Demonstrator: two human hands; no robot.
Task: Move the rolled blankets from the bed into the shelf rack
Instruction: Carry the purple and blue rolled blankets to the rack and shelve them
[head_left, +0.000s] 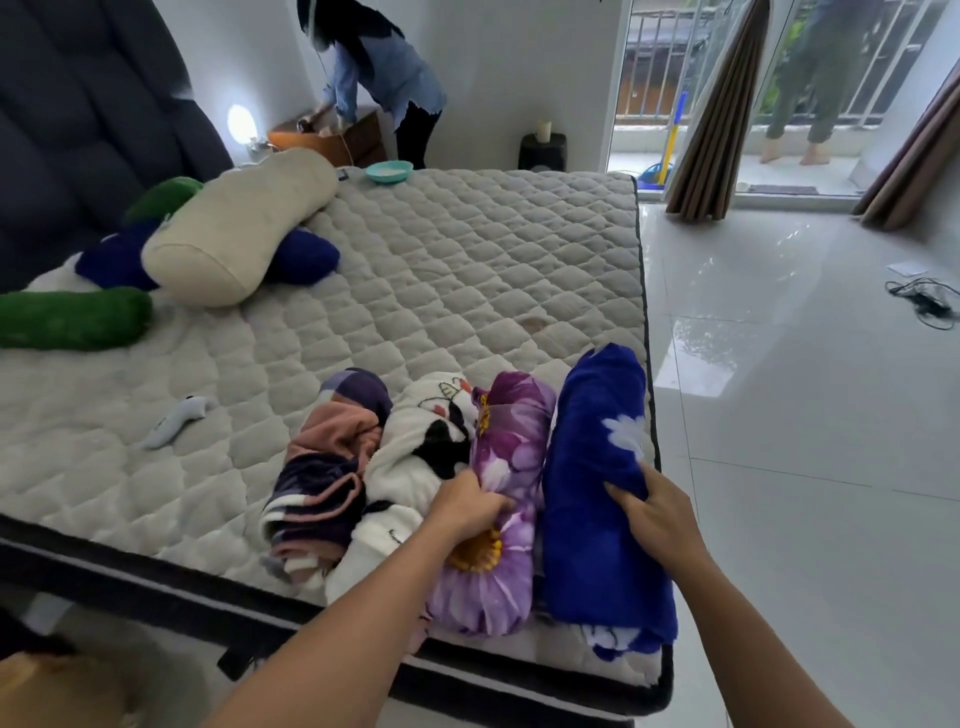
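Observation:
Several rolled blankets lie side by side at the near right corner of the bed. From left to right they are a pink and dark plaid one, a white one with black patches, a purple flowered one and a deep blue one with white flowers. My left hand grips the purple flowered blanket at its middle. My right hand clutches the blue blanket near the bed's right edge. No shelf rack is in view.
A cream bolster, green and blue cushions lie near the dark headboard. A teal bowl sits at the bed's far edge. A person bends over a bedside cabinet. A cable lies on the glossy floor at right.

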